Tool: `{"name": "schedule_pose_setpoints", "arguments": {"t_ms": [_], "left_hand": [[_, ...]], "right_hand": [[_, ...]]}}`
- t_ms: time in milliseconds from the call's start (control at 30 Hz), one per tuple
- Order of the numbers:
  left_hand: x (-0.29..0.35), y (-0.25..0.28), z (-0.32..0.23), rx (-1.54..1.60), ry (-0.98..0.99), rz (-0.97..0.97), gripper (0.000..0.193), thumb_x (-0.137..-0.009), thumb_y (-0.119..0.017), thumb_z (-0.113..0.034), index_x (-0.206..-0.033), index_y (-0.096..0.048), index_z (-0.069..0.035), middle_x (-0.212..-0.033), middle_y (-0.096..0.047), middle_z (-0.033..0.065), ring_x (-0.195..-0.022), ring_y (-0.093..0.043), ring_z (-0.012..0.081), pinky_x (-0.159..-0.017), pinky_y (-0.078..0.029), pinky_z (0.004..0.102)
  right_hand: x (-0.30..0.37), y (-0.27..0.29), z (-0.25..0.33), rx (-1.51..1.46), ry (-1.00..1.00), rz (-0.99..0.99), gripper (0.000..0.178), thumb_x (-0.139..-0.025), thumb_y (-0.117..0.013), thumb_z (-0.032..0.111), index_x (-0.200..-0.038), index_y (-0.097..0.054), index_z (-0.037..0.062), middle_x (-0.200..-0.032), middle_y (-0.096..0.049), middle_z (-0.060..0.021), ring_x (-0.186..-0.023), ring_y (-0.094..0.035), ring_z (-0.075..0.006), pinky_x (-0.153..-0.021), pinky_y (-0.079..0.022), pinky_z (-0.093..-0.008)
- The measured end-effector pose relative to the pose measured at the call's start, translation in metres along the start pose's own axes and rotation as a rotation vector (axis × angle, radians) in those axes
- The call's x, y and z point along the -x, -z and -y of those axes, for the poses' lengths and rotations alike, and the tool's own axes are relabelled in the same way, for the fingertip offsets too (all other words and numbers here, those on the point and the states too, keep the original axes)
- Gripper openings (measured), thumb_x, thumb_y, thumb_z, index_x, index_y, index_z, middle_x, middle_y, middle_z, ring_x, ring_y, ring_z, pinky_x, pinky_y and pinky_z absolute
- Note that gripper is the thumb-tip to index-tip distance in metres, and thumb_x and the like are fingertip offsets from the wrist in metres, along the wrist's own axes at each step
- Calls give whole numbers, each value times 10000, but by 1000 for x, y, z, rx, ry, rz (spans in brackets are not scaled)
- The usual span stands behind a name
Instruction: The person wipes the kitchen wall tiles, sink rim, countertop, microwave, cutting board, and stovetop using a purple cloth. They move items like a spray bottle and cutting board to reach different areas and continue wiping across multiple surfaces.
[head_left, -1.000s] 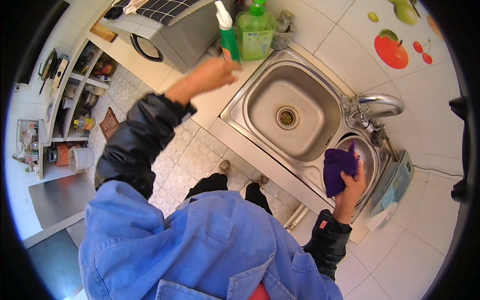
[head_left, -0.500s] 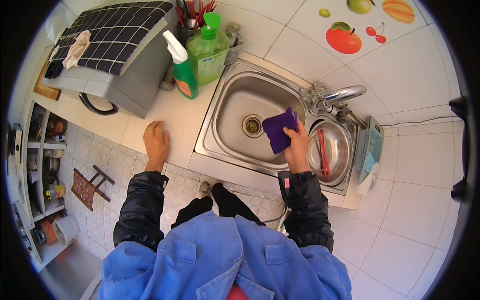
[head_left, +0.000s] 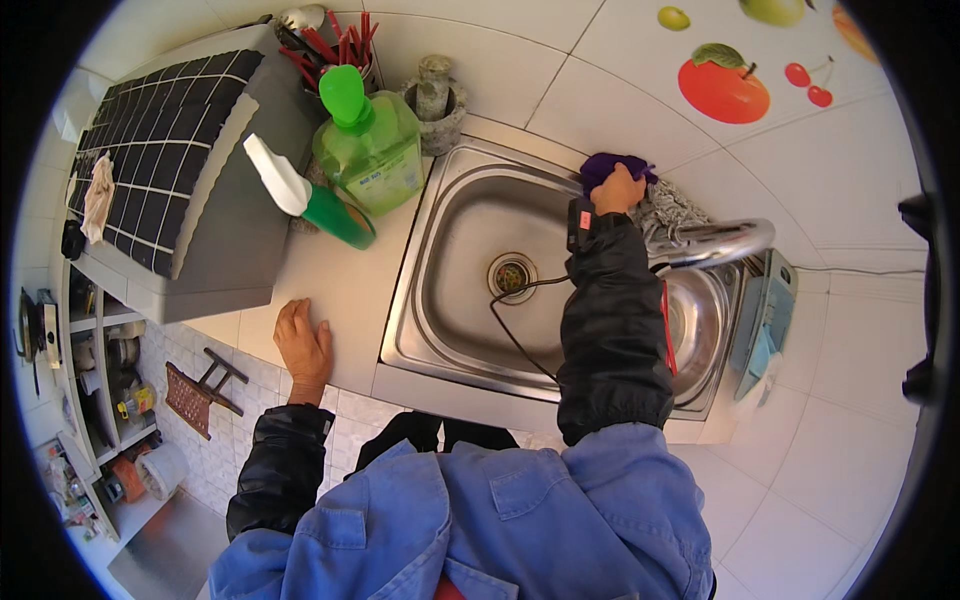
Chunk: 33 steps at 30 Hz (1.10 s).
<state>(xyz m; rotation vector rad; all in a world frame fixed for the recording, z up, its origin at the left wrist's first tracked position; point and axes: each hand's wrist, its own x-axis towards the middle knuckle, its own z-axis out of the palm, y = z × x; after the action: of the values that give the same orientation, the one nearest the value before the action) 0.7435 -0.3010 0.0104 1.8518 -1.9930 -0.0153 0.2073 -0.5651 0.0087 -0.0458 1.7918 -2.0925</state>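
Reaching across the sink (head_left: 455, 290), my right hand (head_left: 618, 190) grips a dark purple cloth (head_left: 604, 166). The bunched cloth lies at the sink's far right corner, against the tiled wall. Beside that hand a grey knotted rag (head_left: 664, 212) is heaped at the base of the chrome faucet (head_left: 725, 242). My left hand (head_left: 303, 342) lies flat on the white counter's (head_left: 340, 265) front edge, fingers stretched out, holding nothing. A thin dark cable (head_left: 507, 325) loops over the basin from beside my right sleeve.
A green soap bottle (head_left: 370, 160), a spray bottle (head_left: 320, 205) and a stone mortar (head_left: 440, 120) stand left of the sink. Right of it sit a metal bowl (head_left: 698, 325) with red-handled tongs or sticks and a blue-grey holder (head_left: 762, 315). A cloth-covered grey appliance (head_left: 215, 235) fills the left.
My right hand has carried the purple cloth from over the basin up to the far right corner. My body has leaned forward. My left hand stays on the counter edge.
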Motion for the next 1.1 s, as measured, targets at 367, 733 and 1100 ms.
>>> {"name": "schedule_pose_setpoints", "arguments": {"t_ms": [367,733,1100], "left_hand": [[-4,4,-3,-28,-6,13,534,-916,-636,-223,-1397,-526,-20,-1368,-530,205,-1306,-479,404,-1088,-361,529],[-2,2,-1,-2,-11,3,515,-935,-619,-235,-1391,-539,-9,-1377,-532,209,-1316,-480,405,-1091,-365,513],[-2,1,0,10,0,18,536,-919,-626,-228,-1397,-525,-9,-1398,-517,201,-1336,-459,404,-1103,-351,516]], "right_hand": [[150,-64,-14,-96,-74,540,576,-784,-763,-57,-1334,-599,-21,-1217,-669,-113,-1100,-634,-224,-1003,-497,-349],[-29,17,43,361,570,-229,504,-831,-686,-21,-1319,-581,-88,-1287,-657,-251,-1060,-691,-349,-950,-544,-416],[-74,36,31,517,577,-243,358,-800,-651,8,-1145,-694,-77,-994,-742,-272,-943,-718,-451,-869,-558,-480]]}}
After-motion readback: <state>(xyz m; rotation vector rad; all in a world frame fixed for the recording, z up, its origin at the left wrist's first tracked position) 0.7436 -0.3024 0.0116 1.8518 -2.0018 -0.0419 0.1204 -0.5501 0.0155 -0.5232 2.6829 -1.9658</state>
